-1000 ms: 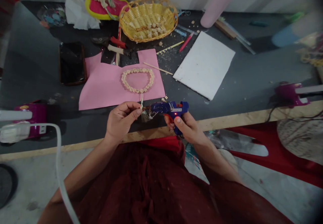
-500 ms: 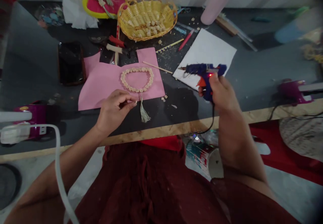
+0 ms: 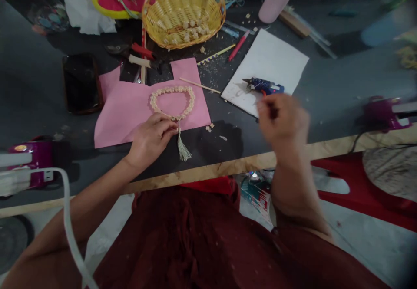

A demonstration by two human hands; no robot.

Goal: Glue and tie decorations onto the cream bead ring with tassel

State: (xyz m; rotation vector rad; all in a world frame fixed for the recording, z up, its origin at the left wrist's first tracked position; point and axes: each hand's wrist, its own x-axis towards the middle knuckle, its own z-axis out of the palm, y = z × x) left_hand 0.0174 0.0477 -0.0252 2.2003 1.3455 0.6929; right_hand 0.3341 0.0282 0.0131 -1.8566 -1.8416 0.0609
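Note:
My left hand (image 3: 155,138) is closed in a pinch at the lower edge of a string of pale beads (image 3: 153,100), right where its pale green tassel (image 3: 183,149) hangs. Its fingertips hold a small pale piece, mostly hidden by the fingers. The strung loop lies on a pink sheet (image 3: 122,106), the tassel over the dark table. A dark blue glue gun (image 3: 262,84) with a red light rests on a white board (image 3: 276,54). Just in front of it is my right hand (image 3: 285,119), blurred, its fingers loosely curled with a gap and nothing visible in them.
Behind the pink sheet stands a yellow wicker basket (image 3: 184,15) with small pale pieces inside. Pliers (image 3: 138,57), a phone (image 3: 81,83), a thin wooden stick (image 3: 200,85) and a red pen (image 3: 239,46) lie around. Purple devices (image 3: 386,113) sit at both sides.
The glue gun has been laid down on the white board and my right hand has come off it. My left hand has moved its pinch up against the top of the tassel.

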